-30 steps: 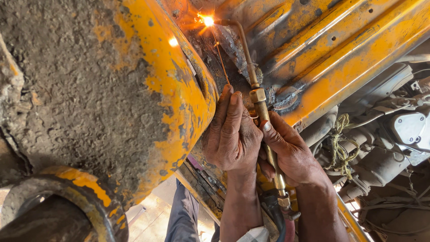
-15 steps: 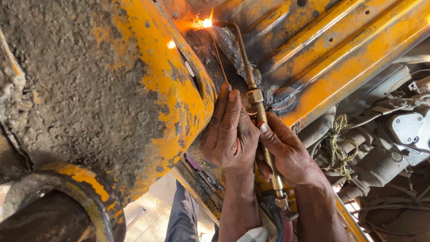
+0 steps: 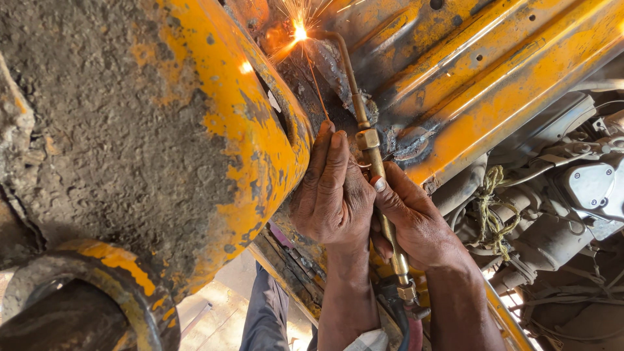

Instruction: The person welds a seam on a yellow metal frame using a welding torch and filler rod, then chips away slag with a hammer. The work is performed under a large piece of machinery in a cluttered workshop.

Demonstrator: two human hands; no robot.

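Fingers of two hands, left (image 3: 335,195) pinching one thin rod (image 3: 316,81), right (image 3: 416,224) gripping one brass torch (image 3: 367,140), sparks above.

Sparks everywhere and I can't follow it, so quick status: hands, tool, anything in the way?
Left hand pinches thin filler rod. Right hand grips brass torch. Flame sparking on yellow frame. Nothing blocking.

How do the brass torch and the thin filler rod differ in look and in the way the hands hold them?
The brass torch is thick, with a hexagonal nut and a bent tip; the thin filler rod is a bare, straight wire. The right hand wraps around the torch, while the left hand pinches the rod at its fingertips. Hoses join the torch at its lower end; nothing joins the rod. Both point up to the same bright, sparking spot on the yellow metal.
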